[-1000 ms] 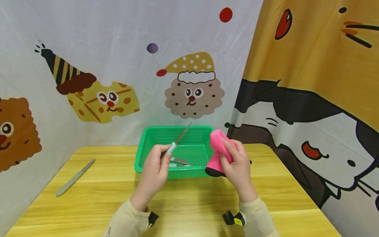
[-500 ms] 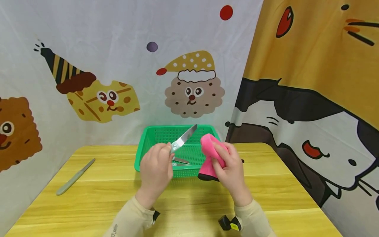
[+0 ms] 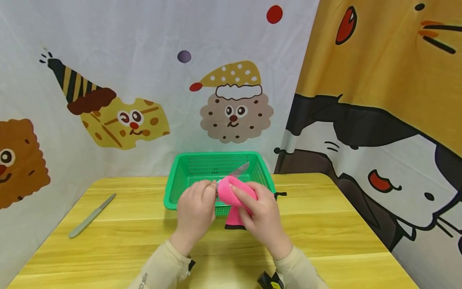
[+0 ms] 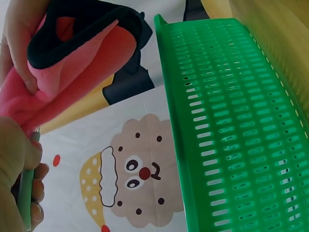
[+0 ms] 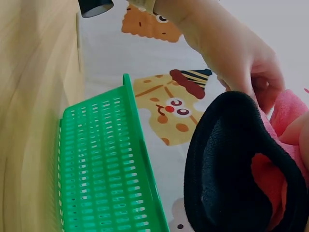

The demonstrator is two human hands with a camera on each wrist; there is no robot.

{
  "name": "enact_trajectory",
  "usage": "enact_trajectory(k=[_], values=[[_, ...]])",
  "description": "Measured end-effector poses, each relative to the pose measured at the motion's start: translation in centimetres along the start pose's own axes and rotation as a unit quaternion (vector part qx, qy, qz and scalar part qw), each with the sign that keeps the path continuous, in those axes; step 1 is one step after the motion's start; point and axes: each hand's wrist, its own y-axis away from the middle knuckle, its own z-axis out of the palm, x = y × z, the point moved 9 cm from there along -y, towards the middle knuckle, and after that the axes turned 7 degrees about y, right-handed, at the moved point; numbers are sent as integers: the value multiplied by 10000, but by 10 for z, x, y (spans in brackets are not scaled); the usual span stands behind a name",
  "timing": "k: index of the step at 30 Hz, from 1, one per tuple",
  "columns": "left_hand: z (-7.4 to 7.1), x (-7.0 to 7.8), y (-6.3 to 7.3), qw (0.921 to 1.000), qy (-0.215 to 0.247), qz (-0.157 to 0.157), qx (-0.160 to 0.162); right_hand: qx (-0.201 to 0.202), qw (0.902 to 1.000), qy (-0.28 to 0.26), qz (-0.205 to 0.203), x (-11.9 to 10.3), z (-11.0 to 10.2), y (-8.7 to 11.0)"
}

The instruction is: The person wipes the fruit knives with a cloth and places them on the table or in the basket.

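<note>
My left hand (image 3: pixel 196 208) grips a knife by its pale green handle (image 4: pixel 26 191). The knife's metal blade (image 3: pixel 240 170) points up and to the right, its lower part hidden behind a pink fleecy cloth (image 3: pixel 231 194). My right hand (image 3: pixel 265 214) pinches this folded cloth against the knife, close to the left fingers. Black trim edges the cloth's open, loose end, which hangs down in the head view; the wrist views look into it. Whether the cloth wraps fully round the blade cannot be seen.
Behind both hands stands a green perforated basket (image 3: pixel 171 188) on the wooden table (image 3: pixel 119 257). A second knife (image 3: pixel 92 215) with a grey-green handle lies on the table at the left. A printed curtain (image 3: pixel 144 48) hangs right behind the table.
The right hand has moved left with the cloth and brought it onto the knife. The left hand has turned over, tilting the blade further right. Knives seen inside the basket before are now covered.
</note>
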Motion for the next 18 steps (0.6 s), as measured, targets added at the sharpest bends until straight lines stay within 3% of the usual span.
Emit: enact_trajectory(k=[9, 18], values=[[2, 5, 3, 9998, 32, 208, 47, -264, 9989, 263, 267, 3, 7, 2], [2, 4, 5, 9998, -71, 204, 20, 19, 9967, 615, 533, 20, -2, -1]])
